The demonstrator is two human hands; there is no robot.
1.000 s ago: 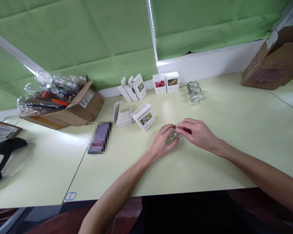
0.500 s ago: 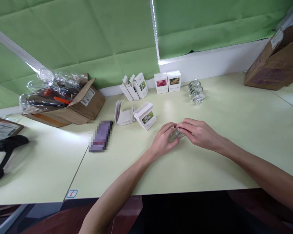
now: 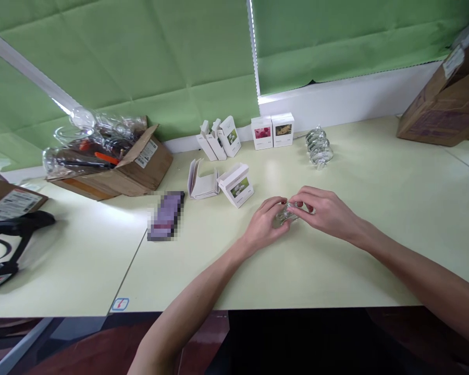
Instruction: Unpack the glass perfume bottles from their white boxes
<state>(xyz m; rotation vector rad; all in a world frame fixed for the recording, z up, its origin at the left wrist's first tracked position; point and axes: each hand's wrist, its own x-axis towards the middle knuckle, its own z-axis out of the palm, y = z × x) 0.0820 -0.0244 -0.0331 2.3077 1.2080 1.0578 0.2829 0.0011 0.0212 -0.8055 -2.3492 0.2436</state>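
Between my two hands, low over the pale table (image 3: 336, 271), is a small clear glass piece (image 3: 284, 214), its exact kind half hidden by fingers. My left hand (image 3: 263, 225) is curled around its left side, thumb in front and fingers behind. On the glass's upper right, my right hand (image 3: 321, 209) pinches at it with thumb and fingertips. A small white box with a flower picture (image 3: 237, 186) leans tilted to the left of my left hand. Farther back, several similar clear glass pieces (image 3: 319, 147) are lined up closely.
White flower-picture boxes (image 3: 282, 130) stand by the wall, with more slim white boxes (image 3: 230, 136) to their left. An opened white carton (image 3: 204, 185) and a blurred purple phone-like item (image 3: 167, 215) lie leftward. Cardboard boxes (image 3: 150, 161) stand at both sides; a black stand (image 3: 13, 245) is far left.
My right hand's fingers have lifted and shifted slightly right, showing more of the glass top. My left hand keeps its hold. The whole view has shifted a little.
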